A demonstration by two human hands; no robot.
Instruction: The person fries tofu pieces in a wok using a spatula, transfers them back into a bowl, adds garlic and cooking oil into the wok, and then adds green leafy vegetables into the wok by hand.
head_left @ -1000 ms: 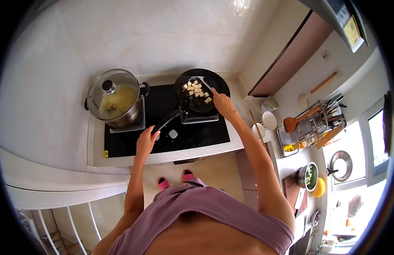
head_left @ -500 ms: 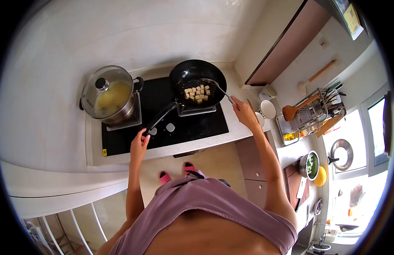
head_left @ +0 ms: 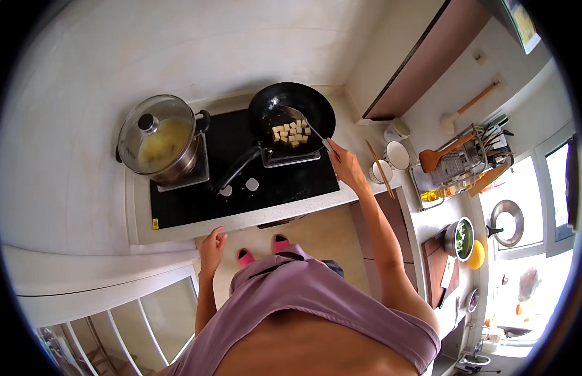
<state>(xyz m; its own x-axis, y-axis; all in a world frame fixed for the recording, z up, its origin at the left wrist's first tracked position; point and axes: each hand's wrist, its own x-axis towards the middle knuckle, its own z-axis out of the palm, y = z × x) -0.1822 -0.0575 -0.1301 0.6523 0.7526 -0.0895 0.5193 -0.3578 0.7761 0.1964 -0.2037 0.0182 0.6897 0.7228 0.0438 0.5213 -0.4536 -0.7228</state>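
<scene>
A black wok (head_left: pixel 272 103) rests on the right burner, its black handle (head_left: pixel 239 168) slanting down to the left. Several pale cubes (head_left: pixel 291 132) lie together in its lower part. My right hand (head_left: pixel 346 165) is closed around the handle of a metal spatula (head_left: pixel 315 132), whose blade is in the wok above the cubes. Below the counter's front edge, off the wok handle, my left hand (head_left: pixel 212 249) holds nothing, with its fingers loosely bent and apart.
On the left burner stands a lidded steel pot (head_left: pixel 158 135) with yellowish contents. To the right are two white bowls (head_left: pixel 397 155), chopsticks (head_left: pixel 380 168), a utensil rack (head_left: pixel 457 166), a steel bowl with greens (head_left: pixel 459 239) and a knife (head_left: pixel 448 274) on a cutting board (head_left: pixel 434 260).
My left hand has let go of the wok handle and dropped toward my body. My right hand, still on the spatula, has shifted left and down, and the cubes are gathered closer together.
</scene>
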